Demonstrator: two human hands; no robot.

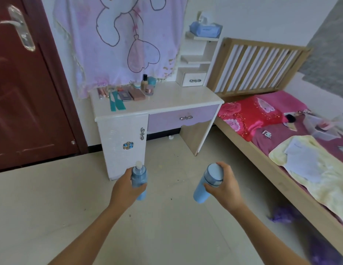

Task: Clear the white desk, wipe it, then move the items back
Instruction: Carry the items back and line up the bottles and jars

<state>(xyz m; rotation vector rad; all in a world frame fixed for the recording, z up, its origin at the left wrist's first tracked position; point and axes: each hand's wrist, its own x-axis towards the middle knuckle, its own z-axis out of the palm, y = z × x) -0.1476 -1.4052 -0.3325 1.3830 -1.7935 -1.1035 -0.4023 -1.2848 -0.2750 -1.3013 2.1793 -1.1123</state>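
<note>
In the head view, the person stood on the pale floor, some way in front of the white desk, with both arms held forward. The left hand gripped a blue bottle with a white tip, fingers curled round its body, and the bottle stood nearly upright. The right hand gripped a second blue bottle near its darker cap, and this one was tilted, its bottom pointing down to the left. Both bottles were in the air, well apart from the desk.

On the left back part of the desk top lay a group of small things: two teal combs, flat make-up palettes, some thin tubes, and a small bottle with a dark cap beside a few jars. The right part of the top was bare. A small white shelf unit stood on the back right corner, with a blue pack of wipes on its top shelf.

Behind the desk hung a pink cloth with a rabbit drawing. A dark red door was on the left. On the right stood a wooden bed with a red pillow and a yellow cloth on it. Something purple, perhaps a bag, lay blurred on the floor beside the bed. Nothing stood between the person and the desk.
</note>
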